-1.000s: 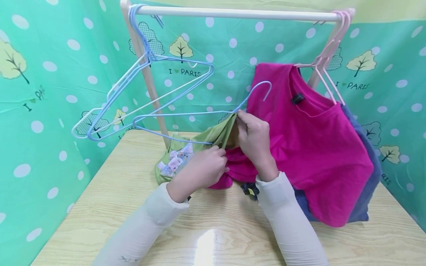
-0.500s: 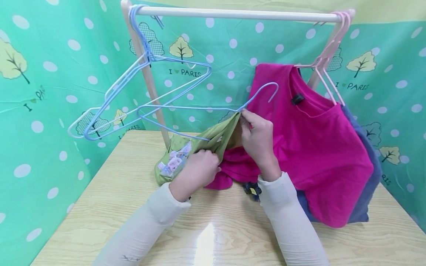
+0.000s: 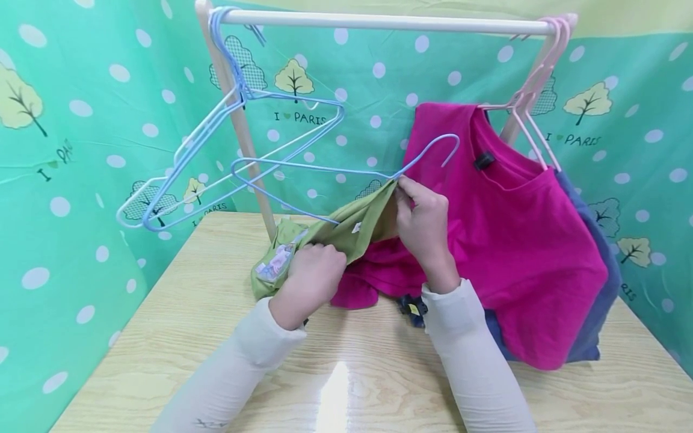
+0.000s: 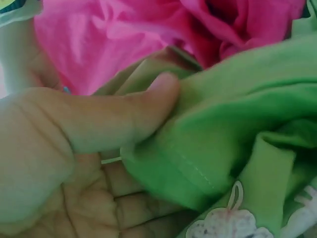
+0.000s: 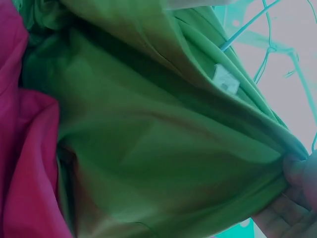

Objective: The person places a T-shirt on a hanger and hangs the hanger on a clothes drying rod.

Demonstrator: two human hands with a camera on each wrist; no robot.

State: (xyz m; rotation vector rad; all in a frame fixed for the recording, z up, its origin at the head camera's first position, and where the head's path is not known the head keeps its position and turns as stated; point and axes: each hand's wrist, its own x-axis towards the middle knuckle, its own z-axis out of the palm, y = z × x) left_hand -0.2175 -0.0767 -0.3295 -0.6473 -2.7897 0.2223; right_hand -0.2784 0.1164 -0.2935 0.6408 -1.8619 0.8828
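A green shirt point(image 3: 373, 231) with a floral patch and a small white tag lies bunched on the table, its upper part lifted. My right hand point(image 3: 425, 225) pinches the shirt's edge together with the neck of a blue hanger point(image 3: 319, 167). The hanger is tilted, hook to the right, and one arm's end runs into the shirt's opening. Lower and to the left, my left hand point(image 3: 316, 270) grips the green fabric. In the left wrist view its thumb point(image 4: 124, 111) presses the cloth against the fingers. The right wrist view shows the opening stretched toward the right fingertips point(image 5: 294, 171).
A white rack point(image 3: 384, 21) spans the back. Blue and white hangers point(image 3: 246, 96) hang at its left, pink hangers point(image 3: 525, 99) at its right. These carry a magenta shirt point(image 3: 520, 258) and a blue garment point(image 3: 587, 288). A dark buckle-like item point(image 3: 414, 308) lies near my right wrist.
My right hand has moved slightly right and up with the hanger and shirt edge. My left hand has slid left and down along the shirt, and the white tag has come into view.
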